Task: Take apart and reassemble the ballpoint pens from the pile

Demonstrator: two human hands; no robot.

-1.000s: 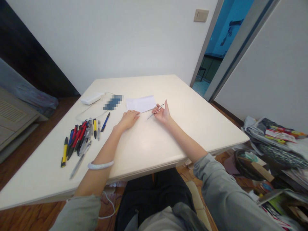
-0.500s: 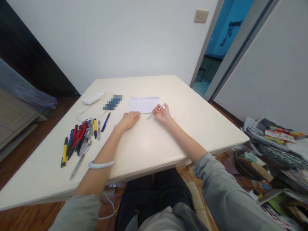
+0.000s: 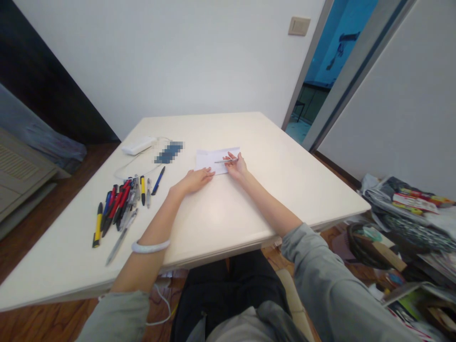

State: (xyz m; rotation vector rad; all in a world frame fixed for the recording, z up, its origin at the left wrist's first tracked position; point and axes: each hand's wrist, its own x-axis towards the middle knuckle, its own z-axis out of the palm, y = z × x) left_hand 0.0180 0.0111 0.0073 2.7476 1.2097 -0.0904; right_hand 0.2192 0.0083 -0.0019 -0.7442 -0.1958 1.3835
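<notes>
A small white sheet of paper [image 3: 213,158] lies on the cream table [image 3: 221,213] in front of me. My right hand [image 3: 235,166] is closed on a slim silver pen [image 3: 223,161], whose tip rests over the paper. My left hand [image 3: 195,180] lies flat with fingers stretched out, its fingertips touching the paper's near left corner. A white bangle [image 3: 149,246] circles my left forearm.
Several pens [image 3: 119,206] in red, blue, black and yellow lie in a heap at the left. A white power bank [image 3: 137,145] with a cable and a blurred dark object [image 3: 168,152] sit behind them. Cluttered magazines and bags [image 3: 402,213] crowd the floor at the right.
The paper has shifted to the right and nearer. My right hand has turned over and brought the pen onto the paper; my left hand slid forward to the paper's corner.
</notes>
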